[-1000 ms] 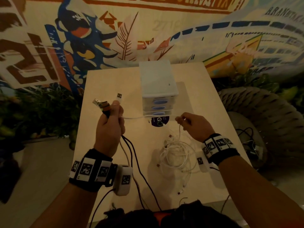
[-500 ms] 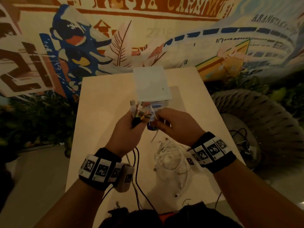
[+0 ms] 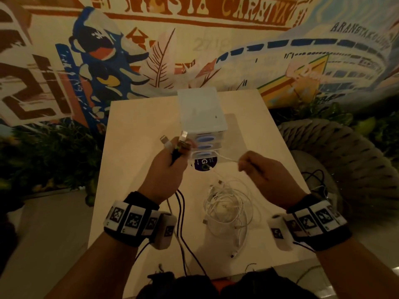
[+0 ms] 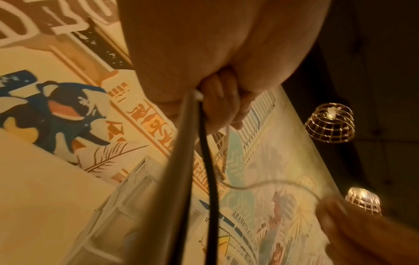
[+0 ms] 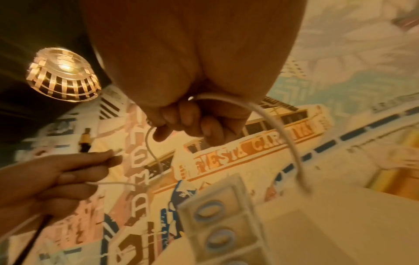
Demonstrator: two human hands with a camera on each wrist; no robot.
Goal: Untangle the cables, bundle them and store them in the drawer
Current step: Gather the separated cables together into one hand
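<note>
My left hand (image 3: 172, 160) grips a bunch of cable ends, and their connectors (image 3: 180, 140) stick up above the fist. Two black cables (image 3: 181, 214) hang from it past the table's near edge. In the left wrist view its fingers (image 4: 223, 102) curl round the black cables (image 4: 209, 161). My right hand (image 3: 244, 167) pinches a thin white cable (image 3: 225, 158) that runs across to the left hand; its fingers (image 5: 181, 118) curl round the white cable (image 5: 283, 129). A tangle of white cables (image 3: 228, 210) lies on the table between my wrists. The small white drawer unit (image 3: 203, 111) stands just behind my hands, drawers closed.
The pale table (image 3: 133, 130) stands against a painted mural wall. A woven rope seat (image 3: 349, 160) with loose black cables (image 3: 317, 182) sits at the right, plants (image 3: 43, 160) at the left. A round dark label (image 3: 201, 165) lies in front of the drawer unit.
Half a second ago both hands were together in front of the drawer unit. My right hand has since moved right, drawing the white cable out from the left hand's bunch.
</note>
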